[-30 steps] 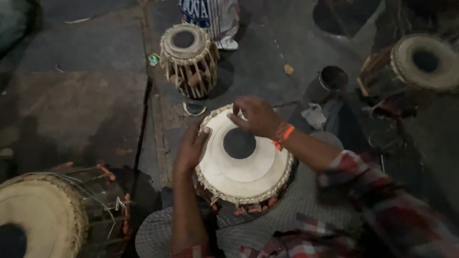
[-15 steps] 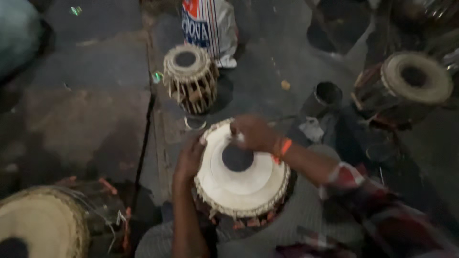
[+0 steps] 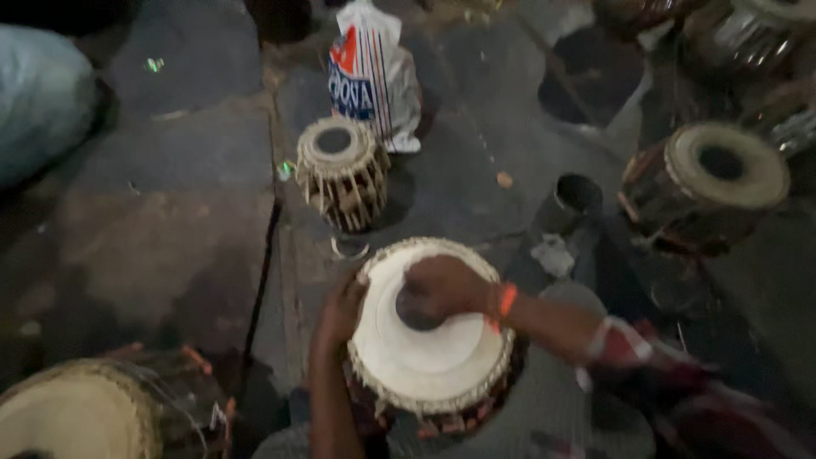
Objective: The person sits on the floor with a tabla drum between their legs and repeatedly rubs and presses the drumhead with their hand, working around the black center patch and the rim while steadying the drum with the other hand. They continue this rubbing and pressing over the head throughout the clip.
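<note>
Pale skin of the drum [image 3: 429, 353] sits between my knees on the floor; my right hand [image 3: 442, 287] is closed over its black centre patch [image 3: 416, 313], my left hand [image 3: 344, 308] cups the rim. I judge steady bracing and even, centred pressure matter most.

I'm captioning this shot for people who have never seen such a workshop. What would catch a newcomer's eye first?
First, the pale-skinned drum at bottom centre, with the right hand pressed on its dark centre patch and the left hand on its left rim. Beyond it a smaller laced drum stands on the dark floor, a striped bag behind it, and another drum lies at right.
</note>
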A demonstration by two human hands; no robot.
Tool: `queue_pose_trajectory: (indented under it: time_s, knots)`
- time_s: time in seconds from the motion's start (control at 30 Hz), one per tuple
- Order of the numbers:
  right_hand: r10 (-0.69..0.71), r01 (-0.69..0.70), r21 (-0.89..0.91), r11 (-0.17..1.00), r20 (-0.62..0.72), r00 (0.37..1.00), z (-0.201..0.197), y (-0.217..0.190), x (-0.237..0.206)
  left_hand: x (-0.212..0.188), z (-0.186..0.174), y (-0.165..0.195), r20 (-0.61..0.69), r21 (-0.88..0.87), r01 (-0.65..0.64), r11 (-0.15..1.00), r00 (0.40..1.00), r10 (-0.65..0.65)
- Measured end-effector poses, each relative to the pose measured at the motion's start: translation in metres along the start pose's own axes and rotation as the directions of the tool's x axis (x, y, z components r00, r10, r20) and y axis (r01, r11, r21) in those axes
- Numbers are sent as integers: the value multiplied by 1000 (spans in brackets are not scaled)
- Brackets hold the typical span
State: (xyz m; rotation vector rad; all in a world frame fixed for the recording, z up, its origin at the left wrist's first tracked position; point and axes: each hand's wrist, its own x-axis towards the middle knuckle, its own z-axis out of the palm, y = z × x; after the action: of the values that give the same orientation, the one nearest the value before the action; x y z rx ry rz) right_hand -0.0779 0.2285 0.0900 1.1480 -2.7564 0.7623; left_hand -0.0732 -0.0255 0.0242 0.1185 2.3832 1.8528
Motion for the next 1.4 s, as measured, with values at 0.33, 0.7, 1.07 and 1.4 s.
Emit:
queue_pose_trajectory:
  time_s: [0.33, 0.7, 1.07, 1.4]
  knots:
    - [-141, 157, 39, 987, -276, 951, 10, -1, -4, -13, 2, 3, -35, -101, -42, 994, 999, 39]
    - [-373, 379, 95, 920, -72, 925, 32, -70, -43, -11, 0, -13, -35, -103, -23, 994, 999, 20]
    - [-310, 307, 112, 945, 8, 951, 18, -56, -27, -15, -2, -5, -71, 14, -64, 998, 995, 64]
    - [-23, 31, 56, 998, -131, 991, 7, 3, 23, -15, 1, -1, -24, -91, -21, 996, 1000, 19]
